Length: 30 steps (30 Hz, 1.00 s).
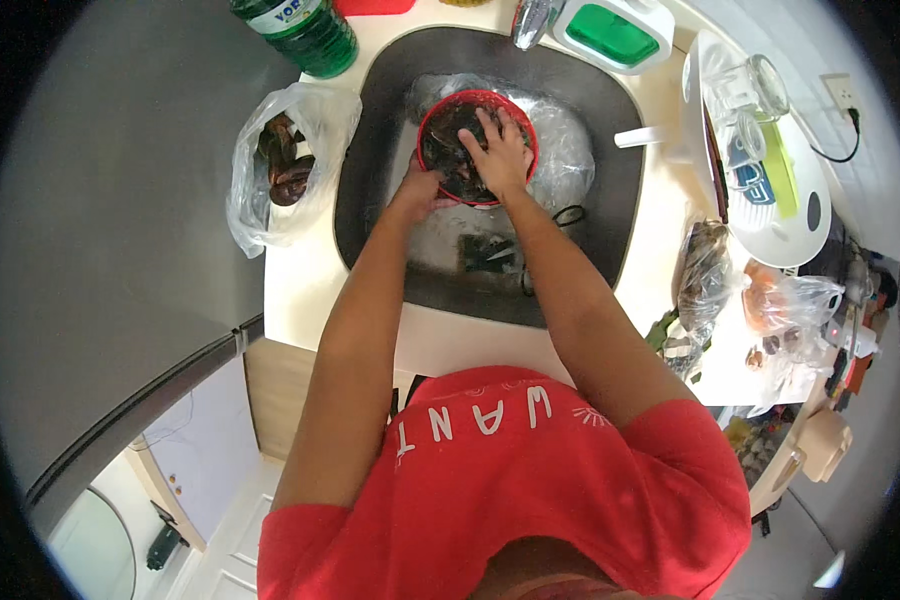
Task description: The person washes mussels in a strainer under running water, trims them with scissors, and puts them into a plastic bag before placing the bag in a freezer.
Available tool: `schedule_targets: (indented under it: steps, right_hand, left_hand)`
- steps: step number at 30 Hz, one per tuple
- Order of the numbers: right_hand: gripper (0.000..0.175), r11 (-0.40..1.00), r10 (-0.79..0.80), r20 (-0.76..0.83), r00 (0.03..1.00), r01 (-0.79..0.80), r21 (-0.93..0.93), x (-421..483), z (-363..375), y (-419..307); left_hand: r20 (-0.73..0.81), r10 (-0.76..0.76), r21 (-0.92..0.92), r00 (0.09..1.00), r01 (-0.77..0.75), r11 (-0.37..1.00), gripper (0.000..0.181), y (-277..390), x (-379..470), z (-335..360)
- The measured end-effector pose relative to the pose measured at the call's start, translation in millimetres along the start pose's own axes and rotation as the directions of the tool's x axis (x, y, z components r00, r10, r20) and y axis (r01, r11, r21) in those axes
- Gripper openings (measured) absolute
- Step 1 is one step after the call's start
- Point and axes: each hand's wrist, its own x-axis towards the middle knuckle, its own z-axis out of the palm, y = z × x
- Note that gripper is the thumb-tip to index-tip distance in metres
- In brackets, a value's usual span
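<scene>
In front of me, a red basin (pixel 534 133) with dark wet contents (pixel 450 139) is in a dark sink (pixel 607 97). My left hand (pixel 420 187) grips the basin's lower left rim, the thumb at the edge and fingers beneath. Fingers spread, my right hand (pixel 499 154) lies over the dark contents on the right side; whether it pinches anything cannot be told. Crumpled clear plastic (pixel 566 150) lies beside and behind the basin. Nearer me, a dark object with a pale pointed part (pixel 487 253) and a black loop (pixel 569 216) are in the sink.
Left of the sink, an open plastic bag (pixel 330 120) holds brown, shell-like items (pixel 289 180). A green bottle (pixel 307 37) and a white container with green liquid (pixel 613 34) stand behind. On the right are a white rack (pixel 787 244) with glass jars, and filled plastic bags (pixel 705 262).
</scene>
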Motion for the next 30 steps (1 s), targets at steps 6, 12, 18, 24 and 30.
schedule_targets:
  steps: [6,12,18,24,30]
  right_hand:
    - [0.066,0.988,0.090,-0.080,0.993,-0.079,0.132,2,6,-4]
    - [0.066,0.902,0.127,-0.186,0.974,-0.036,0.430,-2,21,-11]
    - [0.062,0.766,0.202,-0.247,0.948,0.005,0.643,-9,20,-35]
    - [0.059,0.476,0.302,-0.157,0.940,-0.006,0.880,-13,14,-62]
    - [0.061,0.185,0.383,-0.038,0.923,-0.037,0.982,-12,16,-82]
  left_hand:
    - [-0.111,0.172,0.185,0.979,-0.150,0.971,0.068,9,-21,22]
    - [-0.194,0.464,0.730,0.865,-0.188,0.657,0.070,15,-37,20]
    - [-0.176,0.540,0.944,0.823,-0.014,0.330,0.072,46,-88,43]
    - [-0.128,0.582,0.990,0.803,0.071,0.120,0.069,62,-114,58]
    - [-0.083,0.661,0.991,0.746,0.133,-0.026,0.066,74,-133,66]
